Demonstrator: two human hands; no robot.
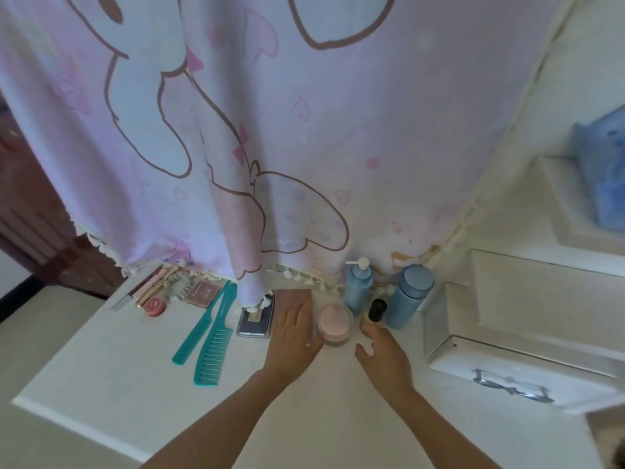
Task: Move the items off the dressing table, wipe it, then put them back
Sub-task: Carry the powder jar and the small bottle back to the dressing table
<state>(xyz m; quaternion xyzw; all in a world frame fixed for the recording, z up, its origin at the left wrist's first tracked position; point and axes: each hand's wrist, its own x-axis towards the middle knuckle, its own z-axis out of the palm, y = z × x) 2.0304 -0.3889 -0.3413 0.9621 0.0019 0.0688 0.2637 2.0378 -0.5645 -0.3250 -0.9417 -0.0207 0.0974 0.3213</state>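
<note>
The left hand (293,333) at eight o'clock and the right hand (382,355) at four o'clock of the pink jar (334,322) lie wide and empty, flanking it near the bench's (135,367) back edge, probably to lift it away before wiping.

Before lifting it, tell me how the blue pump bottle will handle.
The blue pump bottle is tall and narrow, so it would probably tip if pushed high. Its smooth plastic looks rigid, maybe slippery.

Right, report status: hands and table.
Left hand open, flat on brown palette beside pink jar. Right hand open, near black-capped bottle. Nothing lifted; curtain drapes back items.
</note>
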